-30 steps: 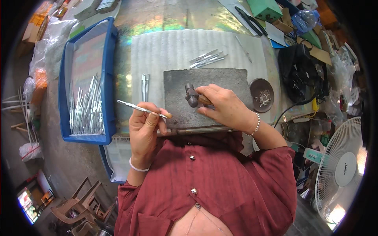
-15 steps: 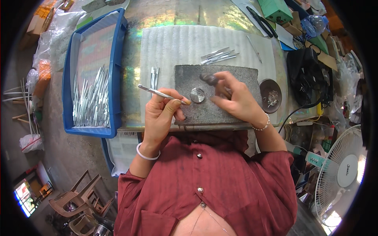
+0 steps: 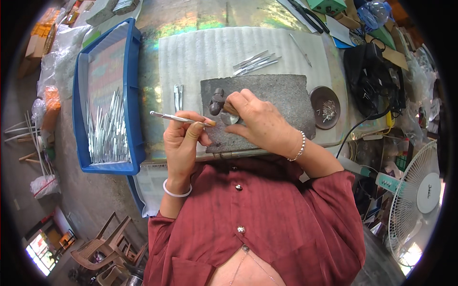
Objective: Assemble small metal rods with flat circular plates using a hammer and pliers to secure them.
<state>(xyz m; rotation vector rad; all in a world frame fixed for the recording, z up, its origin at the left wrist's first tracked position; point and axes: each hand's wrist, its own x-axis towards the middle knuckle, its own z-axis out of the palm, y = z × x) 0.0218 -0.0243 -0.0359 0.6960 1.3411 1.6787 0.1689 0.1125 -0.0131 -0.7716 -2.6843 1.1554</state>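
My left hand [image 3: 183,138] pinches a slim silvery metal rod [image 3: 162,116], its free end pointing left. In my right hand [image 3: 262,119] is a small hammer [image 3: 217,101] with a dark head, its short handle mostly hidden by my fingers. The hammer head hovers close to the tip of the rod; whether they touch I cannot tell. Below it a round shiny metal disc [image 3: 229,118] sits on the grey stone slab [image 3: 281,95], partly covered by my right hand. Beside the slab, a dark round bowl [image 3: 315,97] holds small metal pins [image 3: 329,110].
On the white foam mat [image 3: 191,52] lie several metal rods [image 3: 257,63], a few more [image 3: 178,97] at left, and a single thin one [image 3: 300,50]. A blue tray [image 3: 135,95] of rods stands left. A black bag [image 3: 367,86], a cable and a fan [image 3: 424,190] are right.
My right hand has moved left and brought the hammer over next to the rod's tip. My left hand still pinches the rod. The whole view has shifted slightly.
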